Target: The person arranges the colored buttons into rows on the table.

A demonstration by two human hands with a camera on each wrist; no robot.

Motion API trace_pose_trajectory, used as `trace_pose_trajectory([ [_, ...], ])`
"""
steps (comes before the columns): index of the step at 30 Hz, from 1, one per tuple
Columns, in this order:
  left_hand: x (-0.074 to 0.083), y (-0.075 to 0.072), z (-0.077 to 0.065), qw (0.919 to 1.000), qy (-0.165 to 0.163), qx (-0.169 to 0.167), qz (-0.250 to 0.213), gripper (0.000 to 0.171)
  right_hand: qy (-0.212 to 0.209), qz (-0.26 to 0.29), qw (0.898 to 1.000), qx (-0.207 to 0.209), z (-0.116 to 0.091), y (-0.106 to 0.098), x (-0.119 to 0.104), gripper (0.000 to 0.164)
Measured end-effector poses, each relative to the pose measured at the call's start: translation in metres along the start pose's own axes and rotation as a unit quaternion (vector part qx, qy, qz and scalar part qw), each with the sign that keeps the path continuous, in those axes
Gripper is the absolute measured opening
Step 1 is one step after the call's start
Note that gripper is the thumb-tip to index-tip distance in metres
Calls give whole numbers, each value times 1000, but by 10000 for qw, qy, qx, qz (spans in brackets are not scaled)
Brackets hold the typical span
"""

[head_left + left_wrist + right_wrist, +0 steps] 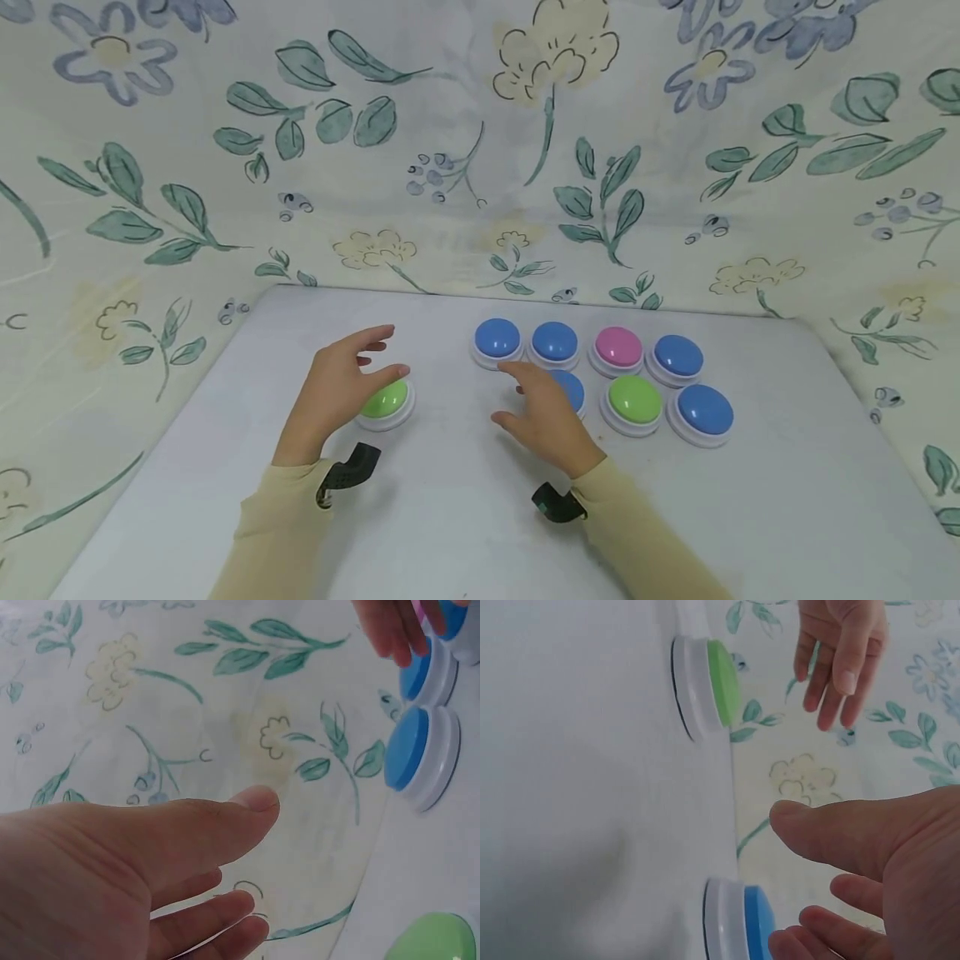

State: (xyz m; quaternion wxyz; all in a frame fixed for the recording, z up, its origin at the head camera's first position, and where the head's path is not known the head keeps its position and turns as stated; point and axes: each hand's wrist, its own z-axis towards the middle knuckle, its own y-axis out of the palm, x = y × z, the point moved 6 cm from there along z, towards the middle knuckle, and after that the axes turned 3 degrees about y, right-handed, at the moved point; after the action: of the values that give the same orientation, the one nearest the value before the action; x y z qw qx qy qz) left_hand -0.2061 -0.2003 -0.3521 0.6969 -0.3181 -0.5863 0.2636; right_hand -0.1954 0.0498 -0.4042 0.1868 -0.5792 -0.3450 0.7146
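My left hand hovers at a domed green push button on a white base, partly covering it from the head view. Its fingers and thumb are spread apart, with nothing between them; the left wrist view shows the thumb extended. To the right, my right hand hangs above the table, thumb and fingers apart and holding nothing. It partly hides a blue push button. In the right wrist view, a blue button is close to the fingertips; whether they touch cannot be told.
Behind and right of my right hand stand more buttons on white bases: several blue, one pink and one green. They form two rough rows on the white table. Floral cloth rises at the table's back and sides.
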Motion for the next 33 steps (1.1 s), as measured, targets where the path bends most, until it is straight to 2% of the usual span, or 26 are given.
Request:
trace_pose_trajectory([
  [11,-29,-9,-10,9999,-148,-6,64,66,-205,323,9992,-139,11,24,-9,65],
  [21,-53,-19,-8,9986,-329,71,-409,68,-156,575,9977,-332,20,40,-24,64],
  [26,-68,-17,-8,9968,-381,-87,-698,70,-83,633,9970,-440,24,53,-30,66],
  [33,-89,-9,-8,9934,-306,-441,-1010,71,-11,1078,9929,-504,33,73,-35,71],
])
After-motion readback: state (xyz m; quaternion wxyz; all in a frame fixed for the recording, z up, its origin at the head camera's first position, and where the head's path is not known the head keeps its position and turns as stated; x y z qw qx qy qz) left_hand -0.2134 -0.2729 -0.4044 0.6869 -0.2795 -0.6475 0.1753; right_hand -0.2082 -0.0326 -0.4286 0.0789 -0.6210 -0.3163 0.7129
